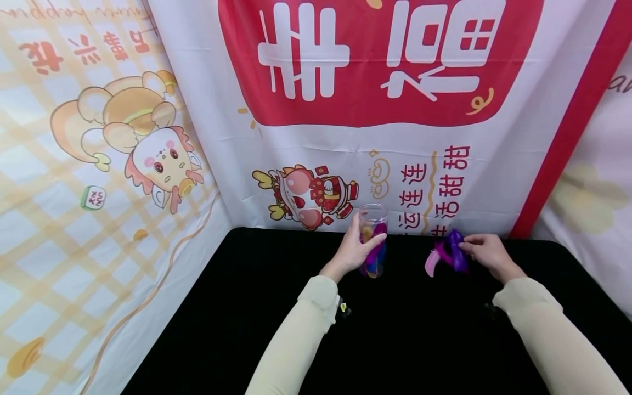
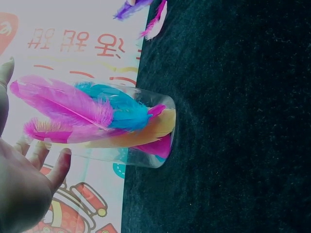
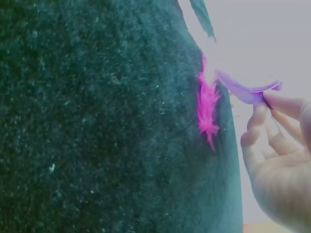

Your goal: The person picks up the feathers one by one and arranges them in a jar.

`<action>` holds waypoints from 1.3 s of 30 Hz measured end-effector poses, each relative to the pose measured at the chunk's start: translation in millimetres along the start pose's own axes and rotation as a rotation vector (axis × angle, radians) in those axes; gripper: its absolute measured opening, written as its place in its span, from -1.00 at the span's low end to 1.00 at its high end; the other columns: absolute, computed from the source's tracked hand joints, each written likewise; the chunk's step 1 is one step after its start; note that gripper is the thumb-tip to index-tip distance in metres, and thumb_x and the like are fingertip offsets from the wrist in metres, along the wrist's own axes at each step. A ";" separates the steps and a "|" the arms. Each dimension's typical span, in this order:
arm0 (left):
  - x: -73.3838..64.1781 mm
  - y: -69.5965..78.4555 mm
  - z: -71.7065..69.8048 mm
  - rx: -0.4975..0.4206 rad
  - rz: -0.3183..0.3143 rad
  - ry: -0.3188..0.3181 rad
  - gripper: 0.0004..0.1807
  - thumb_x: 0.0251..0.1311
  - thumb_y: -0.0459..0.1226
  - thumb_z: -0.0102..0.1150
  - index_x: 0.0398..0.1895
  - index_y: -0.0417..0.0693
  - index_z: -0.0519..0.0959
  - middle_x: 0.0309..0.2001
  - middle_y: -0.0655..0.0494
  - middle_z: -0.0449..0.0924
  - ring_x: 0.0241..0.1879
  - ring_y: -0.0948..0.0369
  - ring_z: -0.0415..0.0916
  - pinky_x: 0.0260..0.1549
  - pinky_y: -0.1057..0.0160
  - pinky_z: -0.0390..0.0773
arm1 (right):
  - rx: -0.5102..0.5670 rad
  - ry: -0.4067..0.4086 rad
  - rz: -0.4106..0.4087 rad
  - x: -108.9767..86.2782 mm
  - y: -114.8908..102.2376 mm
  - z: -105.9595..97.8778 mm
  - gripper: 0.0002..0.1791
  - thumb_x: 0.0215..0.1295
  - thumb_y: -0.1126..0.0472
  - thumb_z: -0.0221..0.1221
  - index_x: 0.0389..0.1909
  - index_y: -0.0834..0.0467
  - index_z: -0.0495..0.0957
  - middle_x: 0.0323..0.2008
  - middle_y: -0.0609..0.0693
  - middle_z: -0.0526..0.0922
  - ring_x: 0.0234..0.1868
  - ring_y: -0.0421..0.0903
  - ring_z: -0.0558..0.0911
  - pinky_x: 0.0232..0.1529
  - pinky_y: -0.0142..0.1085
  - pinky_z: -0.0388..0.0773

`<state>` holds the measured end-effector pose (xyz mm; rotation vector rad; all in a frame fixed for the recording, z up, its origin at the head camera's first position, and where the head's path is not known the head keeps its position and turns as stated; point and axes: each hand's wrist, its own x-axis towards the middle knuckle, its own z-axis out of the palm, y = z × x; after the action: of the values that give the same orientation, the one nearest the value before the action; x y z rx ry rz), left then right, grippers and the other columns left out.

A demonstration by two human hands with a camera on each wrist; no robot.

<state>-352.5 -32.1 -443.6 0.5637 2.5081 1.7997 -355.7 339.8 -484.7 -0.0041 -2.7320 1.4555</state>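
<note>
A clear jar (image 1: 373, 215) stands upright near the far edge of the table, with pink, blue, purple and yellow feathers (image 2: 116, 111) inside it. My left hand (image 1: 353, 248) grips the jar from its left side, thumb across the front. To the right of the jar, my right hand (image 1: 487, 254) pinches a purple feather (image 3: 250, 94) between thumb and fingertips. Beside that feather, a pink feather (image 3: 208, 109) and a pale pink one (image 1: 432, 263) lie at the table's far edge, apart from the fingers.
The table has a black cloth top (image 1: 395, 334). Behind it hangs a white cloth with a red printed panel (image 1: 365, 71). A checked, printed cloth (image 1: 74, 192) hangs along the left side.
</note>
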 end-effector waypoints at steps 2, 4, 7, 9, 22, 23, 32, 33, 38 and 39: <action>0.3 0.1 -0.7 0.004 0.006 0.002 -0.21 0.33 0.13 0.27 0.51 0.40 0.08 0.27 0.02 0.42 0.25 0.06 0.46 0.26 -0.08 0.44 | 0.038 -0.005 0.000 -2.2 -4.2 -1.1 -0.55 0.50 0.21 0.17 0.14 0.55 0.51 -0.23 0.05 0.75 -0.33 -0.21 0.67 -0.27 -0.23 0.67; 0.3 0.3 -1.0 0.004 0.008 0.005 -0.21 0.33 0.13 0.27 0.51 0.40 0.08 0.28 0.02 0.42 0.25 0.05 0.46 0.26 -0.08 0.44 | 0.073 -0.008 -0.004 -3.9 -7.9 -2.1 -0.56 0.50 0.22 0.17 0.14 0.56 0.50 -0.24 0.04 0.76 -0.31 -0.19 0.71 -0.23 -0.20 0.70; 0.0 0.3 -0.8 0.002 0.009 0.005 -0.21 0.34 0.12 0.27 0.51 0.39 0.08 0.28 0.02 0.42 0.25 0.05 0.46 0.27 -0.08 0.44 | 0.083 -0.013 -0.007 -7.7 -13.5 -3.8 -0.57 0.51 0.24 0.16 0.14 0.55 0.50 -0.24 0.04 0.77 -0.30 -0.16 0.73 -0.22 -0.19 0.70; -0.3 0.1 -0.5 0.001 0.007 0.003 -0.21 0.34 0.12 0.27 0.51 0.39 0.08 0.28 0.02 0.42 0.25 0.06 0.46 0.27 -0.08 0.44 | 0.089 -0.014 -0.006 -10.1 -16.8 -4.9 -0.58 0.51 0.25 0.16 0.14 0.54 0.50 -0.24 0.02 0.77 -0.29 -0.16 0.73 -0.21 -0.19 0.70; -2.0 0.5 0.0 0.013 0.011 0.006 -0.18 0.35 0.11 0.27 0.54 0.35 0.06 0.30 -0.01 0.41 0.29 0.03 0.43 0.30 -0.09 0.40 | 0.149 -0.034 -0.038 -18.5 -33.4 -9.0 -0.56 0.52 0.28 0.14 0.17 0.59 0.45 -0.26 -0.04 0.78 -0.29 -0.22 0.74 -0.21 -0.23 0.71; -1.9 0.4 0.1 0.012 0.012 0.005 -0.19 0.35 0.12 0.26 0.54 0.35 0.06 0.30 -0.01 0.41 0.29 0.03 0.43 0.30 -0.09 0.40 | 0.153 -0.034 -0.043 -18.9 -34.6 -8.7 -0.57 0.52 0.27 0.15 0.16 0.59 0.45 -0.26 -0.05 0.77 -0.30 -0.22 0.74 -0.21 -0.24 0.70; -2.7 0.3 0.2 -0.004 -0.002 -0.003 -0.19 0.35 0.13 0.25 0.54 0.37 0.05 0.30 0.00 0.41 0.29 0.03 0.43 0.30 -0.11 0.41 | 0.159 -0.043 -0.069 -22.1 -52.4 -3.7 -0.54 0.51 0.20 0.19 0.15 0.54 0.48 -0.23 -0.08 0.76 -0.27 -0.21 0.72 -0.21 -0.30 0.68; -2.5 0.4 0.2 -0.006 -0.004 -0.004 -0.18 0.35 0.13 0.25 0.54 0.37 0.05 0.30 0.00 0.41 0.29 0.03 0.43 0.30 -0.11 0.41 | 0.156 -0.045 -0.072 -22.4 -55.0 -3.3 -0.54 0.51 0.19 0.19 0.16 0.53 0.48 -0.21 -0.05 0.76 -0.26 -0.20 0.72 -0.20 -0.31 0.68; -2.8 0.6 0.3 -0.016 -0.007 -0.008 -0.18 0.35 0.12 0.26 0.55 0.37 0.04 0.29 0.01 0.41 0.29 0.02 0.43 0.30 -0.10 0.41 | 0.154 -0.053 -0.081 -24.4 -65.9 -1.2 -0.52 0.52 0.17 0.18 0.18 0.51 0.49 -0.12 0.08 0.75 -0.26 -0.25 0.70 -0.19 -0.33 0.68; -3.0 0.6 0.3 -0.018 -0.007 -0.009 -0.18 0.35 0.12 0.26 0.55 0.36 0.04 0.29 0.01 0.41 0.29 0.02 0.43 0.30 -0.10 0.41 | 0.154 -0.052 -0.083 -25.0 -67.9 -0.8 -0.52 0.51 0.16 0.18 0.18 0.51 0.49 -0.12 0.08 0.75 -0.27 -0.27 0.69 -0.20 -0.33 0.67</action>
<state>-349.5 -32.6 -443.8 0.5596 2.4821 1.8118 -329.3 302.0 -428.9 0.1524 -2.6165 1.6608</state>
